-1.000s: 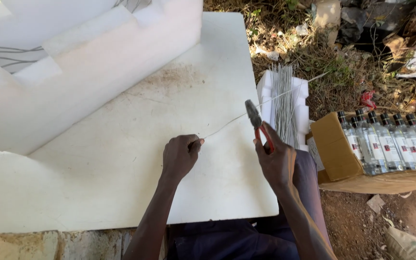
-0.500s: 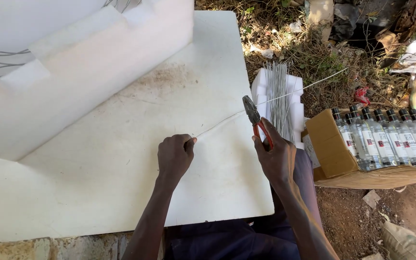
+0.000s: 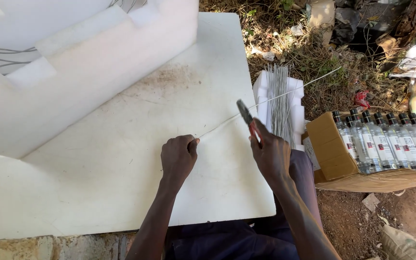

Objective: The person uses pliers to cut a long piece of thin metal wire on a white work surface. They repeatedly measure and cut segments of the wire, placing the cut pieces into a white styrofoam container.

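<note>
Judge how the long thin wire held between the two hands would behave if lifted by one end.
The wire is very thin and long, so it would probably sag and whip rather than stay rigid. It runs nearly straight between the left hand and the pliers, suggesting some springiness. Likely very light.

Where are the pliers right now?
In the head view, the red-handled pliers are in the right hand, right of centre over the white board's right edge, their tip at the thin wire held by the left hand.
</note>
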